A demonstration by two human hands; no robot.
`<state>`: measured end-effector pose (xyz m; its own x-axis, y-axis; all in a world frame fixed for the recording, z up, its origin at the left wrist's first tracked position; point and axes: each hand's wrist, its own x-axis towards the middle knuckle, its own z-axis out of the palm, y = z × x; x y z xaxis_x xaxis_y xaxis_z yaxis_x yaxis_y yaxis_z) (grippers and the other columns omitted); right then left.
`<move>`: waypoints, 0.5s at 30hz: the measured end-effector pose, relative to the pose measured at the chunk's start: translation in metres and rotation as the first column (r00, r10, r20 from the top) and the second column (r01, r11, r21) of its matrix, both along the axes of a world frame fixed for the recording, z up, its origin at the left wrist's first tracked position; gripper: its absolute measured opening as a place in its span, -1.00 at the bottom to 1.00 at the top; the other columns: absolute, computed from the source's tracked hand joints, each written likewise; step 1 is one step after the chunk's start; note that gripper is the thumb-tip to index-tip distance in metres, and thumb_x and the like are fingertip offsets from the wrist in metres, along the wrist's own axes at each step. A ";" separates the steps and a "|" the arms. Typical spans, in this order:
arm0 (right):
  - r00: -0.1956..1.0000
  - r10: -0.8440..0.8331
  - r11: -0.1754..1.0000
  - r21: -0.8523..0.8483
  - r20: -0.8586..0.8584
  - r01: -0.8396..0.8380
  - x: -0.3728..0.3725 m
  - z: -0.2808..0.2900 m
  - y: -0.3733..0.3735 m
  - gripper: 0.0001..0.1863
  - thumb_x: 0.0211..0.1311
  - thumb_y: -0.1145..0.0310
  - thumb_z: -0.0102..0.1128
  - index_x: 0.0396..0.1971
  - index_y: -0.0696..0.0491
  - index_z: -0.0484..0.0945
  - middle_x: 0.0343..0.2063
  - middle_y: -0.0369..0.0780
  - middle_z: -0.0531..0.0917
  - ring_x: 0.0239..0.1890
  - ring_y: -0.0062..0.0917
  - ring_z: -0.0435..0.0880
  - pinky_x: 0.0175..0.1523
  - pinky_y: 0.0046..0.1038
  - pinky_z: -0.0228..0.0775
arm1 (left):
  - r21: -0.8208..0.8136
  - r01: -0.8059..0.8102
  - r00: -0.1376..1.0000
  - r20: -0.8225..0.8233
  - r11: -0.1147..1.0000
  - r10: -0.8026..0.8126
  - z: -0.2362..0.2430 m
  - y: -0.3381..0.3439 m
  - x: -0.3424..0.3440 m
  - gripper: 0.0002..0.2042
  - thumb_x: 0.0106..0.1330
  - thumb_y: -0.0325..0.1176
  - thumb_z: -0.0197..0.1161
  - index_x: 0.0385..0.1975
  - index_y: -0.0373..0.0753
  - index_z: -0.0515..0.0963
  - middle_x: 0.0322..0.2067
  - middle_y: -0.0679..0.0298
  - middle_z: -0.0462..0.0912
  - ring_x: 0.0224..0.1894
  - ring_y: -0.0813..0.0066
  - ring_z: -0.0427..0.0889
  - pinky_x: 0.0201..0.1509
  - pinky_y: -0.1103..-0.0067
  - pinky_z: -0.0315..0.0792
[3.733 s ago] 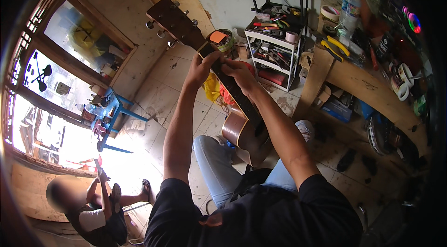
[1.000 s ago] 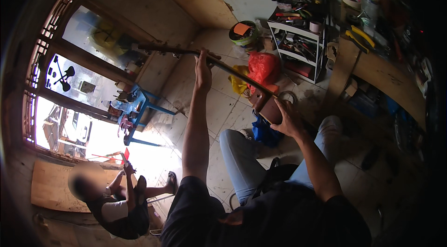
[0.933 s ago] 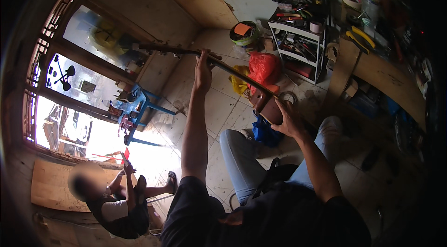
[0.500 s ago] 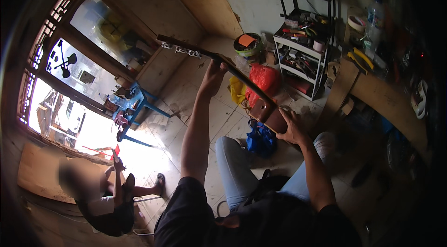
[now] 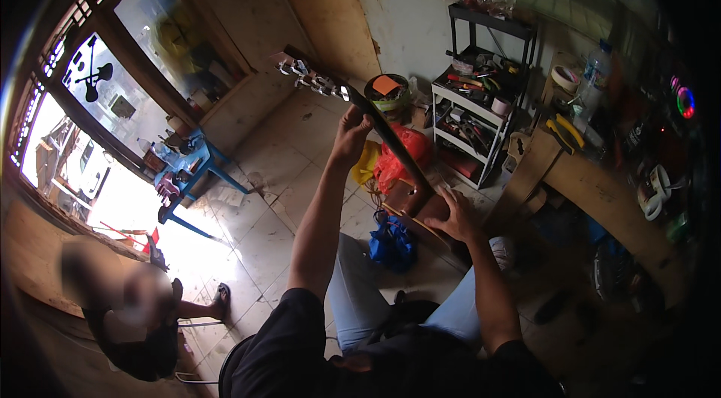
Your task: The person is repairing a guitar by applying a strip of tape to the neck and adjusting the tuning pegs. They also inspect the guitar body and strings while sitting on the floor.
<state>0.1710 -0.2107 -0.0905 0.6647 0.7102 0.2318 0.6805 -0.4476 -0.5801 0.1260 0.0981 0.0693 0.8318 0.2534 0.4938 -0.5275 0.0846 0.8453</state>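
Observation:
A guitar (image 5: 406, 161) with a dark neck and brown body slants away in front of me, its headstock with shiny metal tuners (image 5: 309, 81) at the far left. My left hand (image 5: 351, 137) wraps round the neck just below the headstock. Against the brown body, where the neck joins it, my right hand (image 5: 455, 215) holds the guitar with its fingers over the edge. Part of the body is hidden behind that hand and forearm. Beneath the guitar, a red plastic bag (image 5: 398, 165) and a blue bag (image 5: 392, 242) lie on the tiled floor.
A tool rack (image 5: 481, 90) full of pliers and small tools stands ahead right, beside a bucket (image 5: 387, 91). Cardboard (image 5: 601, 203) and a cluttered bench with yellow-handled pliers (image 5: 565, 133) are at right. A blue stool (image 5: 203, 173) and a seated person (image 5: 143, 330) are at left.
The guitar has turned, so its tuners show more fully and the headstock points less far left. My right hand has shifted onto the body near the neck. The whole view has swung slightly right.

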 end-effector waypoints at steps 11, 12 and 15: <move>0.975 0.110 0.788 0.581 0.192 -0.203 0.018 0.148 0.109 -0.39 0.21 0.25 0.41 0.19 0.16 0.41 0.01 0.06 0.61 0.08 -0.04 0.62 0.15 -0.16 0.45 | 0.082 -0.046 0.998 -0.044 0.996 0.050 0.008 -0.004 -0.008 -0.55 0.32 -0.17 0.41 0.10 -0.28 0.50 -0.07 0.33 0.64 0.02 0.54 0.55 0.18 0.50 0.39; 0.972 0.117 0.767 0.602 0.206 -0.220 0.015 0.156 0.115 -0.41 0.20 0.27 0.42 0.18 0.15 0.41 -0.01 0.06 0.62 0.03 -0.04 0.65 0.11 -0.18 0.48 | 0.067 -0.039 0.998 -0.045 0.997 0.042 0.011 -0.004 -0.010 -0.54 0.31 -0.20 0.42 0.12 -0.29 0.49 -0.04 0.32 0.65 0.03 0.54 0.55 0.19 0.50 0.40; 0.974 0.226 0.802 0.566 0.009 -0.191 0.009 0.161 0.126 -0.42 0.19 0.29 0.43 0.15 0.12 0.40 -0.06 0.03 0.65 -0.05 -0.07 0.70 -0.01 -0.23 0.55 | 0.015 -0.032 0.999 -0.040 0.999 0.033 0.011 -0.009 -0.015 -0.52 0.31 -0.25 0.43 0.14 -0.32 0.48 -0.02 0.31 0.65 0.04 0.55 0.55 0.19 0.50 0.41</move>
<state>0.1800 -0.0845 0.0702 0.5396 0.5920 0.5987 0.6784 0.1154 -0.7256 0.1108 0.0888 0.0800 0.8426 0.2738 0.4638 -0.4953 0.0556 0.8670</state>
